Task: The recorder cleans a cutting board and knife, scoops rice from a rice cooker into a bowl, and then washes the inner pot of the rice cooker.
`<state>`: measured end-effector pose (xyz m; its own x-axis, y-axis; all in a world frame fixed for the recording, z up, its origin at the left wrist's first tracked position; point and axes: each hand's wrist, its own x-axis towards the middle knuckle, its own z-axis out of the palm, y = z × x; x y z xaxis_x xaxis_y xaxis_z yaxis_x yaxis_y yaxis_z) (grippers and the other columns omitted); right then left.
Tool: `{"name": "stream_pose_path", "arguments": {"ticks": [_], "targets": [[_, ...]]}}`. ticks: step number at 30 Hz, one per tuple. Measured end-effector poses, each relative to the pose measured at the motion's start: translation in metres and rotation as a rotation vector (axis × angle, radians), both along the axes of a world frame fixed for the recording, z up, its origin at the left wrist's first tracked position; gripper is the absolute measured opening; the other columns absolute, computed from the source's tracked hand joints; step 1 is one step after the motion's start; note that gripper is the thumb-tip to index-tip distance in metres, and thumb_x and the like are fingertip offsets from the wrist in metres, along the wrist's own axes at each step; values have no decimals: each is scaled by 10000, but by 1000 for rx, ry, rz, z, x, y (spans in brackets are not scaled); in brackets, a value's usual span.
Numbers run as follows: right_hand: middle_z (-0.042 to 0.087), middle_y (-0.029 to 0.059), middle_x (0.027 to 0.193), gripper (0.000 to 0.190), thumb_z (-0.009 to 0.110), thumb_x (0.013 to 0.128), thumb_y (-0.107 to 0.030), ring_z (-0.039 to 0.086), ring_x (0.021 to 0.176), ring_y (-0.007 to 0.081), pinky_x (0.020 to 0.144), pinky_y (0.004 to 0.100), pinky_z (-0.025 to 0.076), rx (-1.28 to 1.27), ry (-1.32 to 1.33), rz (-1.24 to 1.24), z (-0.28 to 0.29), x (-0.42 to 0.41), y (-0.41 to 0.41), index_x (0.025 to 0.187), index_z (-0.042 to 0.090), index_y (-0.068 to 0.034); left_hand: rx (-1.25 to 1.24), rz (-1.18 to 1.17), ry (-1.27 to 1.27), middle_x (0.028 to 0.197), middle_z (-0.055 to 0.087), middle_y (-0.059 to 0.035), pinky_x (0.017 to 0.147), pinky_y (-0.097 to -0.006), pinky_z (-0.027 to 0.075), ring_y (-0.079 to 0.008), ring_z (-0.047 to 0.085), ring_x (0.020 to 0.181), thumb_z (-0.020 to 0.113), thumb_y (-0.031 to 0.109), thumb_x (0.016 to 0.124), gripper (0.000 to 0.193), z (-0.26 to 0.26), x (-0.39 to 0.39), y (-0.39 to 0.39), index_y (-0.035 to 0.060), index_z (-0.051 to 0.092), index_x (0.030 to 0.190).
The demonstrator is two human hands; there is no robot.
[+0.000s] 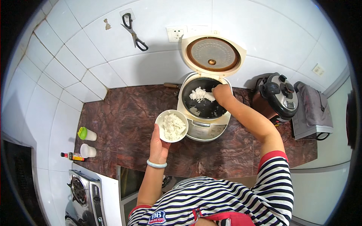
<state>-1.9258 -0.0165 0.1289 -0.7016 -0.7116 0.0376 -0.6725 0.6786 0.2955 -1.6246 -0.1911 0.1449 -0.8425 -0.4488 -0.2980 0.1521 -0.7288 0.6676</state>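
My left hand [159, 148], with a pale bangle on its wrist, holds a white bowl [159, 120] from its left side and below. Cooked white rice [174, 127] is heaped in the bowl, which is beside the front left of an open rice cooker [209, 131]. My right hand [222, 94] reaches over the right rim of the cooker's dark inner pot [205, 108]. It grips a whitish rice paddle [209, 96], its handle hidden by my fingers. A clump of rice [198, 94] lies at the paddle's end, and grains stick to the pot's wall. The cooker's lid [213, 52] stands raised.
An electric pressure cooker [278, 96] and a grey appliance under a cloth [312, 104] stand at the right. At the left are a green-lidded container [87, 134], a white tub [88, 151], a bottle [73, 156] and a gas stove [84, 195]. Scissors [133, 32] hang on the tiled wall.
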Motion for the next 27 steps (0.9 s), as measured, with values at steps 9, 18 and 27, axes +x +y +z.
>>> {"name": "stream_pose_path", "arguments": {"ticks": [9,18,27], "targets": [[669,187,937,280,684,770,-263,644,917,330,789,407,510,-135,-353,-137,-8,-11,-6,895,696,-13,2,61,-45,1316,523,-87,991,-386,445,-230,520,1194,504,444,940,546,-9,9,-12,73,438,1335],[663,165,1011,307,651,785,-297,621,989,319,844,406,501,-322,-500,-125,-24,-3,-24,961,697,-49,9,33,-41,1300,538,-75,969,-387,464,-227,539,1171,513,433,939,530,-4,-2,-9,86,444,1333],[659,184,849,315,703,753,-304,628,809,343,736,399,482,-527,-734,39,-32,13,-20,886,681,-19,-25,30,-51,1286,552,-55,926,-346,486,-203,559,1143,505,432,944,495,3,-8,-11,105,469,1315]]}}
